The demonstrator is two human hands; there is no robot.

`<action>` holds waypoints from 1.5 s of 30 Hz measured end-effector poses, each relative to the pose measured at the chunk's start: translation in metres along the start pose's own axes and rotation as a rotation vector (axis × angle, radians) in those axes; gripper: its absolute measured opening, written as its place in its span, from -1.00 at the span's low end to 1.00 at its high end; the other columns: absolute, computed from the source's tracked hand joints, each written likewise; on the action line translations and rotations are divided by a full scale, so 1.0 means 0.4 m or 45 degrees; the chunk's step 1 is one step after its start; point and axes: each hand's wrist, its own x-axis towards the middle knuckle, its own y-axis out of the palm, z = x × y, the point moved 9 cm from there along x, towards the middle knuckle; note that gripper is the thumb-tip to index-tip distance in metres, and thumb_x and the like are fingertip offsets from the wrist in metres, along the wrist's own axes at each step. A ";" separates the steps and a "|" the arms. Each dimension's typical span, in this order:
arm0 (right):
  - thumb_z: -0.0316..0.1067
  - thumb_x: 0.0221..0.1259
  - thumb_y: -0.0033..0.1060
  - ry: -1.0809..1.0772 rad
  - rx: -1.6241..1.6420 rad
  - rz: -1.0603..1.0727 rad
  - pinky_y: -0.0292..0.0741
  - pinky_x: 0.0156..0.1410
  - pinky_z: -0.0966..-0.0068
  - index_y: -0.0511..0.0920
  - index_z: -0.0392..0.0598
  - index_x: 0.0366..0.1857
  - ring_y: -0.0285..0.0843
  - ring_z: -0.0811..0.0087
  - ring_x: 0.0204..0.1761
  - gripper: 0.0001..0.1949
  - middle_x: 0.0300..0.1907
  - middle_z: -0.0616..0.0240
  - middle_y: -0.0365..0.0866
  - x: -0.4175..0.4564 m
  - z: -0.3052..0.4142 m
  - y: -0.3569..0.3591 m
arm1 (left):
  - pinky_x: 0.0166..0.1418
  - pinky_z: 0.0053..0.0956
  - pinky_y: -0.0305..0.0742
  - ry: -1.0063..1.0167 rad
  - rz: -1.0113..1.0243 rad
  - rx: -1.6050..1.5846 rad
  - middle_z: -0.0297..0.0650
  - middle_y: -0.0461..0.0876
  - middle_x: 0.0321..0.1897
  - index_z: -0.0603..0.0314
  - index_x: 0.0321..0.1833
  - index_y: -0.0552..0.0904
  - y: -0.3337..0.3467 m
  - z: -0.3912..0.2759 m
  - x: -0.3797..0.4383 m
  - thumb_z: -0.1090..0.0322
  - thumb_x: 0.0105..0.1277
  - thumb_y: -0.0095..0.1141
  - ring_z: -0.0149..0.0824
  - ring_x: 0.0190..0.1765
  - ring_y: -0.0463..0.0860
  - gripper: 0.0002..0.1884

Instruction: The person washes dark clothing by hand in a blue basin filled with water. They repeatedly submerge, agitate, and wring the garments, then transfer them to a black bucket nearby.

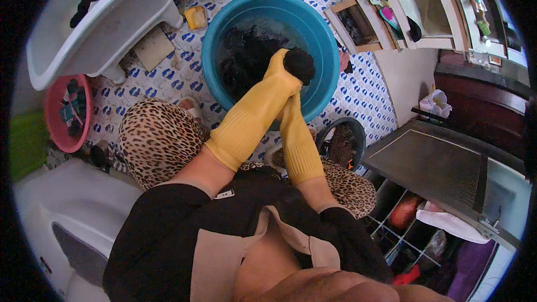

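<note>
Yellow rubber gloves cover both my hands and forearms. Over the right part of a round teal plastic basin (209,54), my left hand (277,61) and my right hand (295,86) meet at a bunched piece of dark cloth (299,66). The hands overlap, so which fingers grip the bunch is partly hidden, but the left one closes around its near side. More dark wet cloth (247,56) lies in the water (268,27) at the left of the basin.
A white bathtub-like basin (121,16) stands at upper left, a pink tub (89,113) with cloths below it. A yellow soap bar (196,17) lies on the patterned floor. A dark bucket (361,142) is at my right knee, near a wooden rack (440,4) and a wire-grid shelf (402,239).
</note>
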 end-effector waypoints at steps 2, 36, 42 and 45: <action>0.07 0.53 0.10 -0.007 0.026 0.056 0.57 0.36 0.03 0.61 -0.05 0.29 0.66 0.07 0.17 -0.52 0.19 0.12 0.71 -0.028 0.010 0.034 | 0.39 -0.25 0.59 0.106 0.018 0.898 -0.13 0.64 0.29 -0.03 0.40 0.46 0.013 -0.102 -0.127 0.29 0.12 0.51 -0.14 0.26 0.67 -0.26; -0.12 -0.09 0.66 -0.552 -2.574 -0.451 0.59 0.35 0.19 0.60 -0.26 0.16 0.71 -0.05 0.24 -0.31 0.18 -0.18 0.71 -0.048 0.319 0.363 | 0.41 -0.15 0.52 0.243 0.206 0.934 0.29 0.60 0.30 0.58 0.42 0.40 0.010 -0.048 -0.123 -0.37 -0.14 0.57 0.19 0.34 0.63 0.25; -0.04 -0.02 0.66 -0.404 -2.462 -0.371 0.60 0.33 0.21 0.59 -0.30 0.24 0.74 0.01 0.20 -0.26 0.16 -0.17 0.72 -0.019 0.371 0.330 | 0.32 -0.18 0.56 0.198 0.034 0.776 0.11 0.72 0.19 0.30 0.31 0.63 0.014 -0.001 -0.058 -0.22 0.00 0.57 0.06 0.24 0.71 -0.10; 0.00 0.11 0.62 -0.304 -1.734 -0.068 0.64 0.23 0.17 0.57 -0.22 0.29 0.76 0.08 0.09 -0.29 0.10 -0.02 0.75 -0.042 0.306 0.391 | 0.27 -0.22 0.58 0.157 0.270 0.023 -0.02 0.76 0.12 0.27 0.24 0.69 0.014 0.043 0.056 -0.04 0.14 0.53 -0.04 0.17 0.74 -0.32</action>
